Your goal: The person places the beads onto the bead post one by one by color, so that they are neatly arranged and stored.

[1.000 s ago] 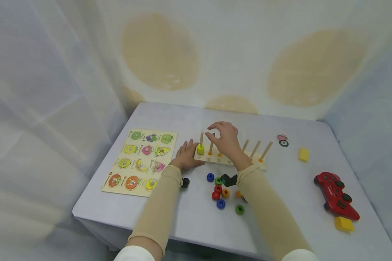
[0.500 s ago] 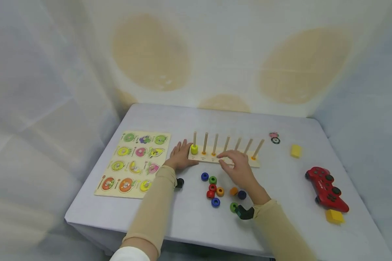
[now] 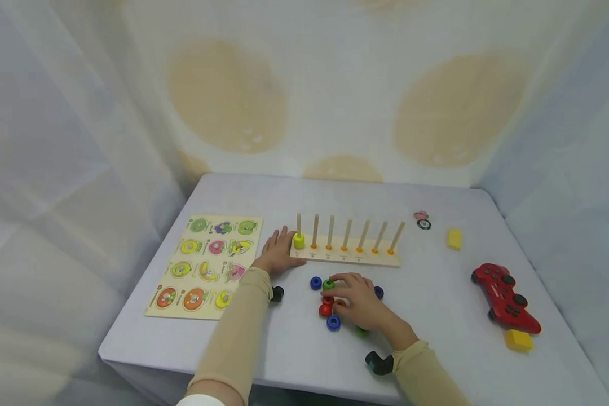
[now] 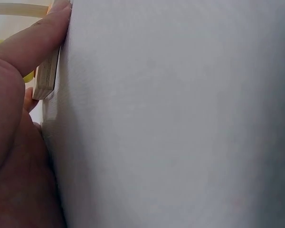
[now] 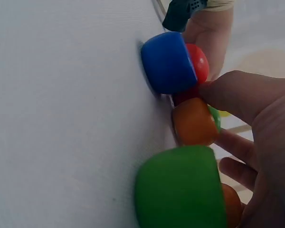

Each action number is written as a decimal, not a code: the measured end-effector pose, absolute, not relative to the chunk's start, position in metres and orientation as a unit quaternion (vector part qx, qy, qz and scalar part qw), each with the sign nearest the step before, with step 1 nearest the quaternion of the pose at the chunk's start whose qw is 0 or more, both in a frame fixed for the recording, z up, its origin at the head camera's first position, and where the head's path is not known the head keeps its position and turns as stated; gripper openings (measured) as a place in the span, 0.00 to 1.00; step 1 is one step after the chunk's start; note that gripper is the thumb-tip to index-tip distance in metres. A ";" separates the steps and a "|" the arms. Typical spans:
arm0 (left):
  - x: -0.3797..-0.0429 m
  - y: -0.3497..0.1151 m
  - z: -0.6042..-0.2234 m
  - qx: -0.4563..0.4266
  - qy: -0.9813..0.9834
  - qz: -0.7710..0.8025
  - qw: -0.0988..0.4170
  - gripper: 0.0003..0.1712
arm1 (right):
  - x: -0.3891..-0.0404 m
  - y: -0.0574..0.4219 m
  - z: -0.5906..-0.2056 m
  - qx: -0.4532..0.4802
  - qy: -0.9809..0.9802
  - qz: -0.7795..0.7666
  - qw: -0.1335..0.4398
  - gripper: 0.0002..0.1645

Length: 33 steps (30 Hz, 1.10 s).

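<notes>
A wooden peg board [image 3: 380,260] with several upright pegs stands mid-table, and a yellow ring [image 3: 298,241] sits on its leftmost peg. My left hand [image 3: 278,252] lies flat on the table, fingers [image 4: 33,42] pressed against the board's left end [image 4: 45,80]. My right hand [image 3: 356,301] is curled over a cluster of loose rings in front of the board: blue [image 3: 316,283], green [image 3: 328,285], red [image 3: 326,309] and blue [image 3: 333,323]. In the right wrist view, thumb and a finger close around an orange ring [image 5: 194,121], between a blue ring [image 5: 167,61] and a green ring [image 5: 180,190].
A fruit puzzle board [image 3: 205,265] lies left of my left hand. On the right are a red game controller [image 3: 504,298], two yellow blocks [image 3: 454,239] [image 3: 519,340] and a small pink and black toy [image 3: 422,220]. Cloth walls close in the table [image 3: 284,361].
My right hand came away from the pegs and dropped toward me onto the loose rings. The left hand stayed at the board's end.
</notes>
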<state>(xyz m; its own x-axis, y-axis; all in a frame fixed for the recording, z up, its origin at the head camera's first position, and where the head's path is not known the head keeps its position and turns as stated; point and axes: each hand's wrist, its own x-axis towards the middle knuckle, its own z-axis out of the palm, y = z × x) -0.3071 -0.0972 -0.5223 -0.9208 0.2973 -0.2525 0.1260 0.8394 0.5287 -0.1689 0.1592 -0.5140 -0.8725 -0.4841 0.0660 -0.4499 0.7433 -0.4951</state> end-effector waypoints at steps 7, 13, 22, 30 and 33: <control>-0.307 -0.097 -0.525 0.112 0.946 0.256 0.163 0.55 | -0.166 0.149 -0.519 -0.210 0.946 -0.246 0.002 0.15; -0.308 -0.096 -0.527 0.103 0.947 0.257 0.163 0.55 | -0.170 0.141 -0.519 -0.189 0.946 -0.263 -0.025 0.12; -0.311 -0.094 -0.528 0.082 0.947 0.253 0.179 0.56 | -0.203 0.150 -0.467 -0.143 0.923 -0.340 -0.116 0.17; -0.305 -0.096 -0.521 0.095 0.943 0.272 0.168 0.54 | -0.265 0.133 -0.417 -0.162 0.915 -0.314 -0.197 0.18; -0.302 -0.095 -0.518 0.096 0.942 0.275 0.169 0.54 | -0.277 0.125 -0.409 -0.165 0.931 -0.274 -0.174 0.17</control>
<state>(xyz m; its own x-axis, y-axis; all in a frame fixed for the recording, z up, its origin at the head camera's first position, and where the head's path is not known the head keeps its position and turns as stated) -0.3025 -0.0946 -0.5185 -0.9246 0.2733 -0.2654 0.0873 0.8302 0.5506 -0.2765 0.1249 -0.4088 -0.8848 -0.2122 0.4148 -0.4028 0.7958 -0.4522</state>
